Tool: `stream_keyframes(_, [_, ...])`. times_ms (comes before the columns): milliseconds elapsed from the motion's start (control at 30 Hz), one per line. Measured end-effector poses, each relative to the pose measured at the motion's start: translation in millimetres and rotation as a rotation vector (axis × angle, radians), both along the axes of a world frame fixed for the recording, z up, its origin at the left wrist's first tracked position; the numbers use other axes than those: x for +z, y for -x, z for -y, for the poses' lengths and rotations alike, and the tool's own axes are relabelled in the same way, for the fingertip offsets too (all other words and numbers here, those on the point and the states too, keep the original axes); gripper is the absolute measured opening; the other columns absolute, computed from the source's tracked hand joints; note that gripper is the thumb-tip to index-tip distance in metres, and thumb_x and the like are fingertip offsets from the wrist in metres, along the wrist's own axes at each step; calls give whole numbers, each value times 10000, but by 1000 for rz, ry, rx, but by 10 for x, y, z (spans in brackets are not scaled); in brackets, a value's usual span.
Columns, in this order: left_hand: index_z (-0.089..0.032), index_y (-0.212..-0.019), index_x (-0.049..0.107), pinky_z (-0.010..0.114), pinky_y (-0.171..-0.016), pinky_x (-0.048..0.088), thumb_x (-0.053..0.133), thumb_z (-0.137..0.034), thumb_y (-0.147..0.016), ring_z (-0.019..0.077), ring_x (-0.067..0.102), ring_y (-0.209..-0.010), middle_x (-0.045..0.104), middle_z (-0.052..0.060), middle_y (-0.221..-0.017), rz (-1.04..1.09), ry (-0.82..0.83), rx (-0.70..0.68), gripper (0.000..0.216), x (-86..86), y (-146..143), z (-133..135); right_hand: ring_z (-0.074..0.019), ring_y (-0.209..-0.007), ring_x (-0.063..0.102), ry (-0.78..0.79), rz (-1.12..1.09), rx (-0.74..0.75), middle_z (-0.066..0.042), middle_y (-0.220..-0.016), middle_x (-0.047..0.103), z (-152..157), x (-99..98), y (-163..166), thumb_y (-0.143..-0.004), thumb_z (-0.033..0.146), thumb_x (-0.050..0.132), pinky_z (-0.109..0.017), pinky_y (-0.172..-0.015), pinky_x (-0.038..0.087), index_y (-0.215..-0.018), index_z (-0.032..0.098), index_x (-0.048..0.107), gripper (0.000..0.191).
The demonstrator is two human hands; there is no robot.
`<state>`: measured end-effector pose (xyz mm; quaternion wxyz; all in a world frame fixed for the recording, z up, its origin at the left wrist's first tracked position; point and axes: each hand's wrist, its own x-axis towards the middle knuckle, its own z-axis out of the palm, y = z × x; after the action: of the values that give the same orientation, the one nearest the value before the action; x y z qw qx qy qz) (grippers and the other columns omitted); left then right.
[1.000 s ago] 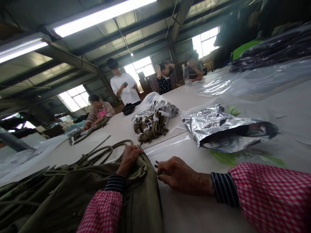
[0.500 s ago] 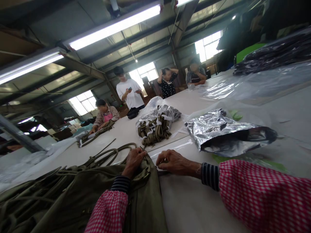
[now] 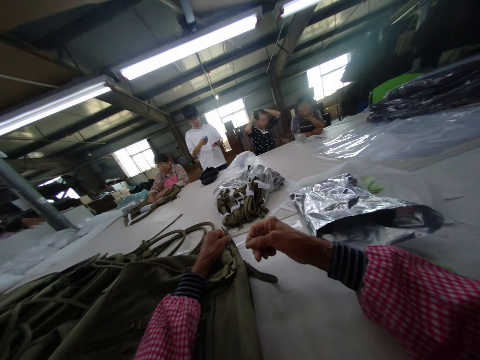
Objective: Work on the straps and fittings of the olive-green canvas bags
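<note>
A pile of olive fabric bags (image 3: 150, 290) with long straps and metal buckles lies on the table in front of me. My left hand (image 3: 212, 251) is closed at the far edge of the top bag, thumb and fingers pinching the fabric near a strap. To its right, my right hand (image 3: 279, 242) hovers just above the table, fingertips pressed together; whatever is between them is too small to make out. Below that hand, a loose olive strap end (image 3: 264, 275) sticks out from the bag's edge.
Beyond my hands sits a bundle of rolled olive straps (image 3: 242, 202) in clear plastic. An open silver foil bag (image 3: 337, 202) lies to the right, with plastic-wrapped dark goods (image 3: 431, 90) farther back. Several people are around the far side of the white table (image 3: 300, 320).
My right hand has lifted slightly, its fingers pinched closer together. The strap end beneath it now shows more clearly. My left hand keeps its hold, and the view has shifted a little.
</note>
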<state>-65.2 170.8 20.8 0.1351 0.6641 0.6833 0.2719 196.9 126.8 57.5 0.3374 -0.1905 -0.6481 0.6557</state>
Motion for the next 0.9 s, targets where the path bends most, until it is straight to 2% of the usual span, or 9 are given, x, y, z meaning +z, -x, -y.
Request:
stream_keyframes(133, [-191,-563,539,270,-570,282,576,-445,-684,144,430,-575,477,-33,-549,16,-3,-9,284,1,-8,-7,-75,-504,481,-45,58,40,-20,-618,696,122,88,-312,-769,328,770,-208,-500,321,-759,113,703,225])
stream_keyframes(200, [-194,-550,527,269,-569,277,575,-443,-679,142,425,-576,465,-35,-546,21,-4,-15,285,11,-12,-3,-86,-511,520,-29,141,112,-14,-617,696,268,105,-467,-749,331,791,-212,-517,354,-730,130,702,221])
stream_keyframes(333, [-199,-538,513,270,-568,271,588,-449,-672,142,422,-580,455,-38,-538,41,5,-21,293,26,-10,-6,-99,-493,530,-11,531,330,36,-582,634,675,222,-842,-618,326,882,-215,-507,378,-659,194,701,228])
stream_keyframes(433, [-202,-519,498,271,-565,264,606,-440,-654,138,405,-570,435,-43,-522,60,10,-20,294,20,0,-25,-120,-543,553,-172,739,239,29,-662,653,844,313,-981,-545,321,927,-223,-491,367,-774,244,775,285])
stream_keyframes(500, [-202,-496,487,273,-554,254,611,-434,-633,134,393,-554,428,-42,-513,71,19,-14,297,9,7,-35,-155,-677,614,-296,717,73,-1,-814,695,809,289,-876,-605,388,905,-231,-561,412,-883,268,793,323])
stream_keyframes(567, [-201,-491,490,271,-543,253,606,-452,-627,134,393,-544,428,-39,-509,80,27,-10,308,-1,12,-36,-190,-823,634,-407,647,-114,-32,-942,708,670,183,-620,-725,466,822,-249,-667,447,-966,256,779,323])
stream_keyframes(633, [-199,-511,511,268,-537,266,593,-489,-633,141,410,-546,440,-35,-515,84,29,-12,326,-6,15,-32,-208,-865,626,-488,603,-245,-57,-932,722,470,33,-292,-754,459,791,-266,-720,446,-1004,195,763,364])
stream_keyframes(767, [-195,-547,535,266,-544,300,572,-518,-646,152,444,-569,467,-26,-535,78,3,-8,340,-5,18,-29,-135,-603,568,-434,584,-176,-19,-681,695,79,-226,205,-746,197,684,-227,-562,382,-855,127,786,165])
stream_keyframes(900, [-198,-534,524,261,-543,290,584,-484,-652,147,438,-563,469,-29,-523,70,-26,17,315,2,21,-40,-103,-605,532,-477,559,-195,0,-708,689,-189,-351,282,-672,78,621,-199,-546,362,-899,132,797,293])
